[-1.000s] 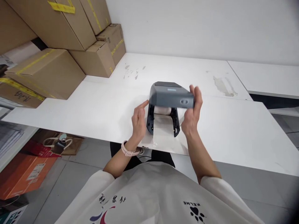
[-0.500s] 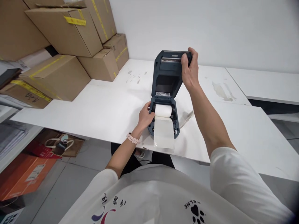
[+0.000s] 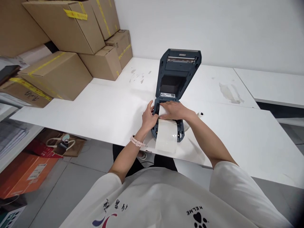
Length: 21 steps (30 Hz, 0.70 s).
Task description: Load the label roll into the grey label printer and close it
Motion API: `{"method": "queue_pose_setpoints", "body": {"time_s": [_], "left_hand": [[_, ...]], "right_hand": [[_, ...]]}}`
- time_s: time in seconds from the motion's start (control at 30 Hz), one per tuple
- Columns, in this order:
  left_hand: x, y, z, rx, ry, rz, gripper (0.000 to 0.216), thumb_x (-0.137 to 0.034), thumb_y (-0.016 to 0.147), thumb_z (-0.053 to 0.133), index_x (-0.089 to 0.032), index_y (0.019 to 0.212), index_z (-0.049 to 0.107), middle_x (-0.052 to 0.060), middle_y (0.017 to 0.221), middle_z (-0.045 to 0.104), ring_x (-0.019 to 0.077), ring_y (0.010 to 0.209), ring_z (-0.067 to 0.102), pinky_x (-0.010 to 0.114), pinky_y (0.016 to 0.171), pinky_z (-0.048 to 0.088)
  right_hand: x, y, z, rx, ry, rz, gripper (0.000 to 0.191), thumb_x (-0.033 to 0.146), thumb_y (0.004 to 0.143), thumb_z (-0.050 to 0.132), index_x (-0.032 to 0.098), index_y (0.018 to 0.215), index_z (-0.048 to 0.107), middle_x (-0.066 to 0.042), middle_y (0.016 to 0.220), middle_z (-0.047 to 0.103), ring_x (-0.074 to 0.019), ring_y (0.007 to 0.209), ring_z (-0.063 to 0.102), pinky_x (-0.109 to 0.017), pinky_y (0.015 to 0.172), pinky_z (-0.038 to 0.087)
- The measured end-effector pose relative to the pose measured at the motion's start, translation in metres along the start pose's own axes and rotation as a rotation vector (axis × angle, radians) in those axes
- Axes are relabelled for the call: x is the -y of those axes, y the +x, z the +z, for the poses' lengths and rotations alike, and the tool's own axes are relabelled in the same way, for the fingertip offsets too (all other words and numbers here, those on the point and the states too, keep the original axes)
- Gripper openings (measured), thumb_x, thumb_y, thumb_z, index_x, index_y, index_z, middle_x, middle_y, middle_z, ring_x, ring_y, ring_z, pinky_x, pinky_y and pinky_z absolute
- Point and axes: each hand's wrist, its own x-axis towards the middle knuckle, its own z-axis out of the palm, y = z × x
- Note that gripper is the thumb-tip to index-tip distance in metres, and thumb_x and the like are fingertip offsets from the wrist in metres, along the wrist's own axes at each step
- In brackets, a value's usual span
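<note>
A dark blue-grey label printer (image 3: 180, 129) sits near the table's front edge with its lid (image 3: 174, 69) standing up and tilted back. Inside lies a white label roll (image 3: 162, 111), partly covered by my right hand. From the roll a label strip (image 3: 166, 134) runs toward me over the printer's front. My left hand (image 3: 149, 119) grips the printer's left wall, thumb over the rim beside the roll. My right hand (image 3: 175, 110) reaches in from the right, its fingers laid across the top of the roll and its thumb at the near side. Its palm side is hidden.
Cardboard boxes (image 3: 64, 25) with yellow tape are stacked at the left back of the white table (image 3: 114, 114). A small white roll-shaped item (image 3: 200, 114) lies right of the printer, partly behind my forearm. A white wall (image 3: 213, 28) stands behind.
My right hand has let go of the raised lid and come down onto the label roll. The lid stays up by itself. My left hand remains on the printer's left side.
</note>
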Motion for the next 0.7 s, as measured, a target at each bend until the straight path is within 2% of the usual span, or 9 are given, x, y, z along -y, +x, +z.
{"method": "queue_pose_setpoints", "body": {"time_s": [0.1, 0.2, 0.27, 0.37, 0.5, 0.6, 0.7], "left_hand": [[0.001, -0.001, -0.001, 0.004, 0.003, 0.001, 0.092, -0.009, 0.073, 0.059, -0.024, 0.16, 0.033, 0.013, 0.148, 0.063, 0.0322, 0.134, 0.06, 0.049, 0.108, 0.049], [0.005, 0.0, -0.001, -0.002, -0.009, -0.004, 0.092, -0.012, 0.074, 0.059, -0.025, 0.161, 0.031, 0.012, 0.15, 0.061, 0.0314, 0.134, 0.061, 0.049, 0.109, 0.049], [0.009, 0.001, 0.0, 0.004, -0.013, -0.006, 0.091, -0.013, 0.074, 0.059, -0.028, 0.161, 0.031, 0.011, 0.151, 0.06, 0.0308, 0.132, 0.062, 0.049, 0.109, 0.05], [0.011, 0.002, 0.0, 0.012, -0.032, 0.003, 0.09, -0.015, 0.075, 0.059, -0.029, 0.16, 0.032, 0.01, 0.152, 0.059, 0.0299, 0.13, 0.063, 0.049, 0.107, 0.051], [0.009, 0.0, 0.0, 0.008, -0.047, -0.013, 0.088, -0.016, 0.076, 0.058, -0.03, 0.159, 0.034, 0.009, 0.152, 0.059, 0.0284, 0.128, 0.063, 0.046, 0.106, 0.052], [0.007, 0.0, 0.0, 0.006, -0.061, -0.033, 0.087, -0.015, 0.076, 0.059, -0.03, 0.159, 0.035, 0.009, 0.152, 0.059, 0.0283, 0.129, 0.062, 0.046, 0.106, 0.052], [0.007, 0.0, 0.0, 0.001, -0.087, -0.034, 0.088, -0.014, 0.075, 0.06, -0.029, 0.158, 0.036, 0.01, 0.151, 0.059, 0.0286, 0.129, 0.062, 0.045, 0.105, 0.052]], "right_hand": [[-0.003, 0.018, -0.004, 0.074, 0.005, 0.0, 0.064, 0.051, 0.081, 0.072, 0.016, 0.133, 0.058, -0.019, 0.128, 0.07, -0.0414, 0.118, 0.066, -0.049, 0.094, 0.052], [-0.013, 0.009, -0.019, 0.102, 0.155, -0.116, 0.057, 0.051, 0.074, 0.076, 0.022, 0.122, 0.064, -0.011, 0.119, 0.074, -0.0352, 0.107, 0.069, -0.043, 0.088, 0.055], [-0.028, -0.011, -0.032, 0.039, 0.315, -0.206, 0.059, 0.049, 0.071, 0.078, 0.025, 0.124, 0.064, -0.007, 0.123, 0.073, -0.0318, 0.108, 0.069, -0.042, 0.092, 0.055], [-0.062, -0.049, -0.046, -0.185, 0.545, -0.237, 0.069, 0.046, 0.065, 0.083, 0.027, 0.128, 0.064, -0.005, 0.129, 0.07, -0.0323, 0.116, 0.067, -0.043, 0.101, 0.054], [-0.121, -0.074, -0.04, -0.479, 0.837, -0.076, 0.07, 0.043, 0.061, 0.09, 0.027, 0.126, 0.065, -0.007, 0.13, 0.068, -0.0313, 0.119, 0.064, -0.042, 0.099, 0.056], [-0.162, -0.061, -0.018, -0.586, 0.992, 0.101, 0.073, 0.036, 0.057, 0.093, 0.026, 0.124, 0.065, -0.006, 0.123, 0.071, -0.0253, 0.106, 0.067, -0.038, 0.095, 0.057], [-0.189, -0.033, 0.01, -0.627, 1.055, 0.233, 0.075, 0.032, 0.05, 0.092, 0.023, 0.119, 0.066, -0.007, 0.116, 0.072, -0.0254, 0.103, 0.068, -0.04, 0.096, 0.057]]}}
